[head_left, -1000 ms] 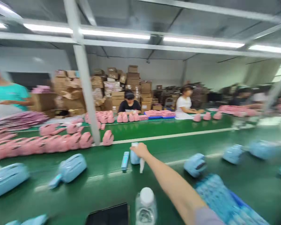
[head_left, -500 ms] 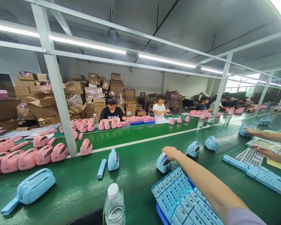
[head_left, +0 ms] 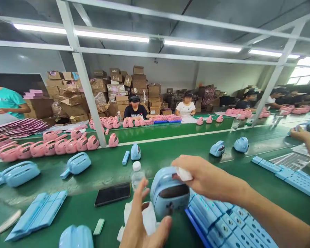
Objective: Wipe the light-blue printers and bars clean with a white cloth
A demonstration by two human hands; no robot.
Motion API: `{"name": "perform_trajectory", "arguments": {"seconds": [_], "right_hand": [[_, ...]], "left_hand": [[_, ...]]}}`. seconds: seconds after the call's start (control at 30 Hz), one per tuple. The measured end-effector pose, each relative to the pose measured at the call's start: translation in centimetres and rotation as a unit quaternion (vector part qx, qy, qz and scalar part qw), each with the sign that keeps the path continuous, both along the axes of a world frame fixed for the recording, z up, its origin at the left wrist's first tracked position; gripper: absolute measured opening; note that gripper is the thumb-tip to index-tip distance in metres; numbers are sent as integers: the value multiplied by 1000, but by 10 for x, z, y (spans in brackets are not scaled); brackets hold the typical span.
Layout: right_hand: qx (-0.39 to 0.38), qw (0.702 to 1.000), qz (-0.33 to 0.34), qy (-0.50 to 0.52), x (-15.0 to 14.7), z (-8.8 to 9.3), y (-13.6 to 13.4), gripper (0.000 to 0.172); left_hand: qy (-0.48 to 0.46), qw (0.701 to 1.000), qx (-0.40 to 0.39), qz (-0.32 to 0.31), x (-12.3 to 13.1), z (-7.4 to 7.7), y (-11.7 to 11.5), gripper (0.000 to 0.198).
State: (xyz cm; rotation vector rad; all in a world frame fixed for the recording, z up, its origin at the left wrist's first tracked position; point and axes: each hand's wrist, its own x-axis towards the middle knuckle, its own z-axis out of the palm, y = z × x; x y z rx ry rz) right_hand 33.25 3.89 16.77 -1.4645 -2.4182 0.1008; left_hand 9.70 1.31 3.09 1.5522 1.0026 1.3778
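Observation:
A light-blue plastic device with a dark window (head_left: 169, 193) is raised close before me, above a blue tray (head_left: 196, 220) of stacked light-blue parts. My right hand (head_left: 204, 174) presses a white cloth (head_left: 184, 174) onto the device's top. My left hand (head_left: 143, 220) cups its lower left side, fingers apart and thumb at the bottom edge. Below it lies a loose white sheet (head_left: 147, 218). Part of the device's far side is hidden by my right hand.
A green conveyor belt (head_left: 170, 151) carries light-blue devices, with rows of pink ones beyond. A phone (head_left: 113, 194) and a water bottle (head_left: 136, 175) lie left of my hands. At right, a co-worker's hand (head_left: 301, 135) touches a blue device. Cartons stand stacked behind.
The blue device has gone from the belt beside the tray to up near my view. My left hand has come into view, a white cloth shows in my right hand, and the view has tilted down.

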Motion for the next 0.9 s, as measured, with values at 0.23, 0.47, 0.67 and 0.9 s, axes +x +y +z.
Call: {"name": "perform_trajectory", "arguments": {"seconds": [0.23,0.47,0.67,0.9], "right_hand": [[-175,905,-38,385,-45,-111,-58,75],[-200,799,-22,567,-79,-167,-70,68],[-193,808,-29,557,-82,-164,-72,66],[-268,795,-21,544,-82,-170,-79,70]], "left_hand": [[-179,974,-123,-66,-25,-28,-33,77],[-186,979,-17,-78,-39,-43,-26,75],[-151,985,-16,-79,-47,-52,-29,72],[-135,971,-91,-174,-66,-48,-38,71]]}}
